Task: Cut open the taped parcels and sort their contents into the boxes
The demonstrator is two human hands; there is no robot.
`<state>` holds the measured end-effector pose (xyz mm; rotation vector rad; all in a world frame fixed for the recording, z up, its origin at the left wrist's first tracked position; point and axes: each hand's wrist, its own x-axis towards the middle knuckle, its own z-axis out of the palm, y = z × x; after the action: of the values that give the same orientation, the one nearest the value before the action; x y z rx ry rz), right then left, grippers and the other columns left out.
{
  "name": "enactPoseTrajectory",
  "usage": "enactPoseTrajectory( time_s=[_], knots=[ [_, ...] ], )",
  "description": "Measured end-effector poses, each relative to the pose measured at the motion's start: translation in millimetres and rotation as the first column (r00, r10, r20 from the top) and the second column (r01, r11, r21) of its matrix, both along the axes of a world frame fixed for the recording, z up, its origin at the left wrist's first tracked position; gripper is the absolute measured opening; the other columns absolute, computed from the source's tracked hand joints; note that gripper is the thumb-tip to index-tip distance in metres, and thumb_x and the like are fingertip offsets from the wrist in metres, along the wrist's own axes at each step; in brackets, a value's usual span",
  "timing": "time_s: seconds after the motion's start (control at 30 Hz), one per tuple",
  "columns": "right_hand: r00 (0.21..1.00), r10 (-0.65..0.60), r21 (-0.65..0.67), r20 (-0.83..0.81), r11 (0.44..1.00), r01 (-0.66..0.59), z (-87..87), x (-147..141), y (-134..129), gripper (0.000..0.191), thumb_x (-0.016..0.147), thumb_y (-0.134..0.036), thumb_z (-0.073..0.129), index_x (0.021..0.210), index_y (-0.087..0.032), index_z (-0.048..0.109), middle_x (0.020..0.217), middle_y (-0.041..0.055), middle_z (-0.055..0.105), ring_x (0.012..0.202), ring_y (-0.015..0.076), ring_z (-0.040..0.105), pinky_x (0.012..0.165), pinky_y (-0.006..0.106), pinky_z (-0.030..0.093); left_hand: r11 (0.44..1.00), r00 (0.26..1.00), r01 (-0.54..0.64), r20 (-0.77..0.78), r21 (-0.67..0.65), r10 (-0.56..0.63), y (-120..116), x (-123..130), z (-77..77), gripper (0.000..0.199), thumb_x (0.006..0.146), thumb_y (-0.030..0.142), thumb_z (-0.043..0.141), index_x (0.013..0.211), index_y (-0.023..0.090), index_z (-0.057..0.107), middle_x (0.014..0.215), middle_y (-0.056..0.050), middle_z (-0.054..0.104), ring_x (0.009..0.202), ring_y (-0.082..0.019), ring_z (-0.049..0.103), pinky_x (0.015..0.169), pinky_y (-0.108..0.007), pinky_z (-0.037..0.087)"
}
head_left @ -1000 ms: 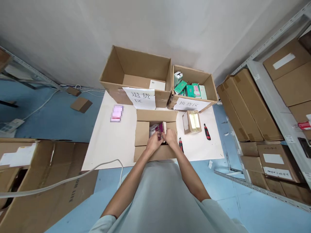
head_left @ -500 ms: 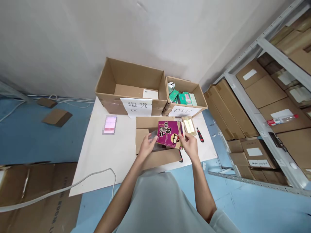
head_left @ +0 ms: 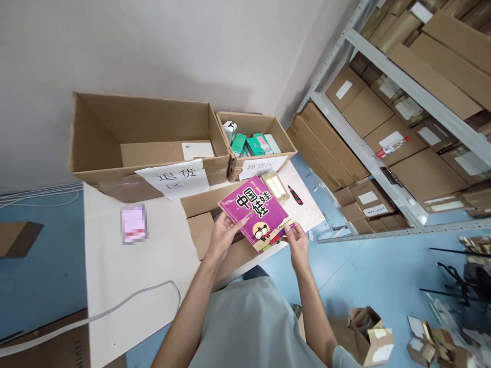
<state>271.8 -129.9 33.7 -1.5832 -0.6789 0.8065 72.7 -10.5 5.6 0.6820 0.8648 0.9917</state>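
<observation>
A purple book (head_left: 249, 212) with large Chinese characters and a cartoon on its cover is held between both hands. My left hand (head_left: 223, 235) grips its left edge, thumb on the cover. At the lower right corner my right hand (head_left: 296, 243) pinches it. Beneath the book lies an open cardboard box (head_left: 199, 232), partly hidden by the book and my left hand. Just beyond the book's right edge is a small taped package (head_left: 275, 187). A red and black box cutter (head_left: 295, 195) rests on the white table (head_left: 153, 286).
At the back stand a large labelled carton (head_left: 164, 122) with a white item inside and a smaller carton (head_left: 282, 135) holding several green boxes. A blurred pinkish paper (head_left: 133, 223) and a white cable (head_left: 126, 299) lie at left. Metal shelving (head_left: 383, 189) with cartons rises at right.
The book has turned from lying nearly level to a diagonal tilt, with its cover now facing me more fully. My view has swung right, showing more shelving and floor boxes.
</observation>
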Motion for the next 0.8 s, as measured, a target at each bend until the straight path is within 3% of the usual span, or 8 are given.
enactPoseTrajectory(
  time_s=[0.07, 0.13, 0.27, 0.47, 0.57, 0.7, 0.8],
  knots=[
    [0.999, 0.029, -0.038, -0.013, 0.999, -0.03, 1.3, 20.8, -5.0, 0.059, 0.085, -0.07, 0.092, 0.118, -0.022, 0.083, 0.108, 0.0093, 0.087, 0.089, 0.0263, 0.08, 0.078, 0.039, 0.067, 0.999, 0.999, 0.032, -0.024, 0.037, -0.032, 5.9, 2.6, 2.1, 0.08, 0.063, 0.058, 0.109, 0.122, 0.021, 0.071, 0.125, -0.015, 0.087, 0.116, -0.036, 0.085, 0.105, -0.052, 0.07],
    [0.987, 0.138, -0.079, -0.076, 0.986, -0.144, -1.8, 37.8, -5.5, 0.059, 0.081, -0.067, 0.096, 0.119, -0.023, 0.085, 0.103, 0.0073, 0.087, 0.088, 0.0252, 0.08, 0.082, 0.039, 0.067, 0.998, 0.998, 0.036, -0.05, 0.044, -0.034, 10.2, 10.4, 0.3, 0.08, 0.064, 0.061, 0.107, 0.122, 0.02, 0.07, 0.124, -0.015, 0.087, 0.112, -0.036, 0.086, 0.102, -0.052, 0.071],
    [0.919, 0.315, -0.106, -0.236, 0.932, -0.347, -22.1, 55.5, 4.7, 0.06, 0.078, -0.065, 0.099, 0.12, -0.023, 0.087, 0.11, 0.0076, 0.088, 0.095, 0.0283, 0.083, 0.095, 0.045, 0.068, 1.0, 0.989, -0.008, -0.148, 0.004, 0.009, 13.5, 36.2, -13.7, 0.082, 0.067, 0.067, 0.103, 0.123, 0.021, 0.065, 0.123, -0.017, 0.087, 0.108, -0.036, 0.086, 0.095, -0.051, 0.071],
    [0.911, 0.308, -0.113, -0.273, 0.93, -0.348, -54.6, 93.8, 23.8, 0.066, 0.083, -0.069, 0.093, 0.129, -0.023, 0.086, 0.124, 0.0093, 0.087, 0.099, 0.0297, 0.084, 0.087, 0.043, 0.07, 0.995, 0.967, -0.032, -0.247, 0.097, 0.055, 14.7, 87.9, -37.5, 0.067, 0.086, 0.068, 0.089, 0.129, 0.022, 0.064, 0.139, -0.017, 0.082, 0.123, -0.034, 0.082, 0.104, -0.051, 0.069],
    [0.916, 0.319, -0.11, -0.242, 0.929, -0.353, -64.4, 133.2, 32.0, 0.068, 0.087, -0.07, 0.088, 0.134, -0.022, 0.085, 0.125, 0.0096, 0.088, 0.107, 0.0323, 0.084, 0.098, 0.049, 0.07, 0.986, 0.944, -0.01, -0.324, 0.169, 0.065, 15.6, 120.7, -52.7, 0.059, 0.092, 0.059, 0.083, 0.135, 0.022, 0.066, 0.142, -0.015, 0.08, 0.13, -0.033, 0.079, 0.11, -0.049, 0.066],
    [0.927, 0.321, -0.132, -0.194, 0.928, -0.349, -83.1, 193.3, 43.0, 0.068, 0.089, -0.068, 0.084, 0.138, -0.021, 0.084, 0.122, 0.009, 0.089, 0.112, 0.0348, 0.084, 0.108, 0.055, 0.068, 0.989, 0.902, 0.031, -0.429, 0.147, 0.036, 15.9, 166.0, -81.9, 0.061, 0.091, 0.04, 0.078, 0.148, 0.02, 0.067, 0.137, -0.014, 0.081, 0.122, -0.031, 0.079, 0.108, -0.049, 0.066],
    [0.94, 0.3, -0.156, -0.159, 0.933, -0.324, -107.2, 231.4, 54.5, 0.071, 0.089, -0.068, 0.083, 0.139, -0.019, 0.083, 0.124, 0.0098, 0.088, 0.115, 0.0353, 0.083, 0.109, 0.055, 0.068, 0.991, 0.873, 0.066, -0.487, 0.117, -0.001, 17.9, 198.7, -103.5, 0.067, 0.086, 0.027, 0.077, 0.153, 0.022, 0.068, 0.144, -0.014, 0.077, 0.119, -0.03, 0.077, 0.106, -0.048, 0.066]
  ],
)
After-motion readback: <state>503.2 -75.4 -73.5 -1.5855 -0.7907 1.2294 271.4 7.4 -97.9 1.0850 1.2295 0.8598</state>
